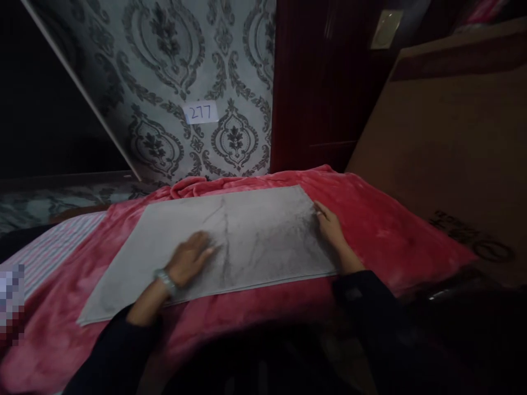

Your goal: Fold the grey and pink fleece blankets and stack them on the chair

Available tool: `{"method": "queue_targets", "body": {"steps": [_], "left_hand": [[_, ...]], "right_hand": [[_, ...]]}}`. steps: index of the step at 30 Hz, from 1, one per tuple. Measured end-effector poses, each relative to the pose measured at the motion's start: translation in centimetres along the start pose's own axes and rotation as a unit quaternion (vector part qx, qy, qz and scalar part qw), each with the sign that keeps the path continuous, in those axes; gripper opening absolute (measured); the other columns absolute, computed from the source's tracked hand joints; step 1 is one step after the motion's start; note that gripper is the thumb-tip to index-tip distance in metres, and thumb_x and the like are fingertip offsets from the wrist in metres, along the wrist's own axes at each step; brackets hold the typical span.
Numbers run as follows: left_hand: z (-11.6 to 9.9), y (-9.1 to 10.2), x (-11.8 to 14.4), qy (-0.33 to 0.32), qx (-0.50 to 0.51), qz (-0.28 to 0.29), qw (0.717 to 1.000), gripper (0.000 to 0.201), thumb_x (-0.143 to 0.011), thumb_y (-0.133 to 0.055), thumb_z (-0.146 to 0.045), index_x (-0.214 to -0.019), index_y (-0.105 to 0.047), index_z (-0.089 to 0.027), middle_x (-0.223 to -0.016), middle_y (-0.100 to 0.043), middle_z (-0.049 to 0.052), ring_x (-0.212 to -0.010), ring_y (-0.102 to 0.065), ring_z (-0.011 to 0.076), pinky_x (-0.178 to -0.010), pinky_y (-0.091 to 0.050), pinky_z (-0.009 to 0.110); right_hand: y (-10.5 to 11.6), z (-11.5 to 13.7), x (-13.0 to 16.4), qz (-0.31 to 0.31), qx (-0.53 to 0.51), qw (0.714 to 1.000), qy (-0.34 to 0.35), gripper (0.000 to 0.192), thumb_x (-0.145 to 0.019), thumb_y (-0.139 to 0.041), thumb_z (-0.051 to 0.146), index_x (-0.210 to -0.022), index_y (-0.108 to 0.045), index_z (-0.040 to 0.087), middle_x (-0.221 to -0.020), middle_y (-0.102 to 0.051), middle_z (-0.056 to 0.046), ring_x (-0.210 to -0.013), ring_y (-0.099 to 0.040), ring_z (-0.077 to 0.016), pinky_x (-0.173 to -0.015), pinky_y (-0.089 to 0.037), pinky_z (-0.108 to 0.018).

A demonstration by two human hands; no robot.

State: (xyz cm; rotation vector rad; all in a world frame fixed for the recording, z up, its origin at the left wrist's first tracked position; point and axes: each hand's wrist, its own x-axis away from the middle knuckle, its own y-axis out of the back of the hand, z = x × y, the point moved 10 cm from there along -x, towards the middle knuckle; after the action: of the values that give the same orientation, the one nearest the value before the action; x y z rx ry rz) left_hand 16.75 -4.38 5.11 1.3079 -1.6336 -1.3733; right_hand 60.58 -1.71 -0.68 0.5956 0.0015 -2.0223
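- Hands first: the left hand (190,259) lies palm down on the grey sheet (230,241), fingers spread and flat, pressing on the surface rather than clamped round anything; a metal watch (165,280) sits on that wrist.
- Right hand (329,226) rests at the sheet's right edge near the far corner, fingers curled over the border; whether they pinch the edge or only touch it cannot be told, as the picture is dim and a little blurred.
- The two hands are well apart, one toward the middle-left of the sheet, the other at its right side. Dark sleeves cover both forearms.
- Grey sheet: a large, pale, marble-veined rectangle, lying flat and fully spread on the pink blanket (379,219), with its long side running left to right. All four edges show and none is lifted or folded.
- Judged from how it lies, laying it out looks largely done; what seems left is smoothing or squaring it, since it sits slightly skewed to the blanket's near edge.
- The pink blanket is rumpled along its far edge, just behind the sheet.
- A striped cloth (53,247) shows beside the blanket at the left.
- Behind stands a panel of grey damask wallpaper (185,71), leaning, with a small white label (201,113) reading 277.
- A dark red wooden door (321,82) is to its right, and a big brown cardboard sheet (448,142) leans at the far right.
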Motion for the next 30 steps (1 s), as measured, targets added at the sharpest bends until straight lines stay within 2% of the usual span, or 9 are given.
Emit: {"method": "queue_targets", "body": {"steps": [3, 6, 9, 12, 16, 21, 25, 28, 30], "left_hand": [[-12.8, -4.4, -3.2, -0.147, -0.013, 0.160, 0.976, 0.060, -0.098, -0.047, -0.034, -0.154, -0.041, -0.013, -0.163, -0.032, 0.020, -0.153, -0.026, 0.0339, -0.122, -0.028, 0.056], [-23.1, -7.2, -6.9, -0.188, -0.011, 0.172, 0.967, 0.068, -0.097, -0.044, -0.034, -0.159, -0.028, -0.012, -0.168, -0.021, 0.018, -0.156, -0.020, 0.0292, -0.124, -0.023, 0.055], [-29.3, -10.7, -10.1, -0.204, -0.015, 0.143, 0.968, 0.067, -0.098, -0.037, -0.032, -0.161, -0.024, -0.014, -0.170, -0.018, 0.013, -0.157, -0.016, 0.0269, -0.124, -0.020, 0.057], [-31.3, -14.4, -11.7, -0.219, -0.029, 0.123, 0.968, 0.065, -0.098, -0.032, -0.031, -0.162, -0.023, -0.018, -0.170, -0.022, 0.009, -0.157, -0.016, 0.0256, -0.125, -0.016, 0.060], [-29.5, -16.3, -12.4, -0.199, -0.059, 0.099, 0.973, 0.067, -0.100, -0.030, -0.047, -0.162, -0.026, -0.021, -0.169, -0.022, 0.010, -0.157, -0.014, 0.0300, -0.125, -0.007, 0.063], [-22.9, -14.0, -12.5, -0.098, -0.091, 0.097, 0.986, 0.074, -0.096, -0.031, -0.066, -0.161, -0.029, -0.029, -0.170, -0.017, 0.010, -0.156, -0.010, 0.0379, -0.120, -0.010, 0.069], [-14.9, -10.7, -10.3, -0.035, -0.121, 0.116, 0.985, 0.075, -0.097, -0.032, -0.066, -0.161, -0.029, -0.025, -0.169, -0.017, 0.015, -0.155, -0.012, 0.0418, -0.118, -0.013, 0.070], [-7.1, -7.4, -7.2, 0.006, -0.120, 0.103, 0.987, 0.071, -0.100, -0.028, -0.060, -0.161, -0.029, -0.023, -0.169, -0.016, 0.016, -0.154, -0.013, 0.0442, -0.116, -0.016, 0.072], [-0.4, -5.2, -4.4, 0.063, -0.132, 0.098, 0.984, 0.067, -0.102, -0.029, -0.055, -0.161, -0.029, -0.024, -0.169, -0.019, 0.014, -0.154, -0.015, 0.0436, -0.115, -0.019, 0.072]], "right_hand": [[2.1, -2.1, 0.6, -0.037, -0.134, 0.989, -0.044, 0.057, -0.080, -0.059, 0.042, -0.132, -0.064, 0.019, -0.133, -0.067, -0.014, -0.122, -0.064, -0.0281, -0.114, -0.041, -0.051], [2.7, -3.4, 1.5, -0.072, -0.247, 0.964, -0.073, 0.055, -0.078, -0.063, 0.042, -0.131, -0.064, 0.024, -0.139, -0.063, -0.013, -0.126, -0.061, -0.0267, -0.112, -0.044, -0.050], [2.1, -4.1, 2.0, -0.065, -0.304, 0.946, -0.092, 0.058, -0.081, -0.062, 0.051, -0.134, -0.061, 0.027, -0.142, -0.061, -0.012, -0.130, -0.059, -0.0266, -0.111, -0.045, -0.051], [1.2, -4.9, 2.2, -0.051, -0.309, 0.943, -0.112, 0.067, -0.084, -0.059, 0.066, -0.139, -0.057, 0.028, -0.145, -0.059, -0.012, -0.134, -0.055, -0.0269, -0.114, -0.042, -0.052], [0.6, -4.9, 2.3, -0.026, -0.251, 0.964, -0.085, 0.075, -0.084, -0.058, 0.074, -0.143, -0.054, 0.029, -0.151, -0.053, -0.011, -0.138, -0.052, -0.0262, -0.117, -0.039, -0.048], [0.7, -4.4, 2.4, -0.018, -0.181, 0.981, -0.064, 0.077, -0.085, -0.053, 0.078, -0.138, -0.060, 0.024, -0.148, -0.056, -0.013, -0.134, -0.055, -0.0290, -0.118, -0.038, -0.051], [0.8, -4.0, 2.5, -0.002, -0.157, 0.985, -0.066, 0.079, -0.086, -0.048, 0.080, -0.136, -0.062, 0.020, -0.144, -0.059, -0.014, -0.134, -0.055, -0.0293, -0.117, -0.039, -0.050], [1.0, -3.7, 2.5, 0.002, -0.124, 0.991, -0.059, 0.082, -0.087, -0.043, 0.082, -0.136, -0.061, 0.019, -0.144, -0.059, -0.016, -0.133, -0.055, -0.0290, -0.115, -0.042, -0.050], [1.1, -3.6, 2.6, 0.005, -0.102, 0.993, -0.054, 0.082, -0.088, -0.040, 0.082, -0.136, -0.061, 0.019, -0.144, -0.059, -0.015, -0.133, -0.056, -0.0285, -0.114, -0.043, -0.049]]}}
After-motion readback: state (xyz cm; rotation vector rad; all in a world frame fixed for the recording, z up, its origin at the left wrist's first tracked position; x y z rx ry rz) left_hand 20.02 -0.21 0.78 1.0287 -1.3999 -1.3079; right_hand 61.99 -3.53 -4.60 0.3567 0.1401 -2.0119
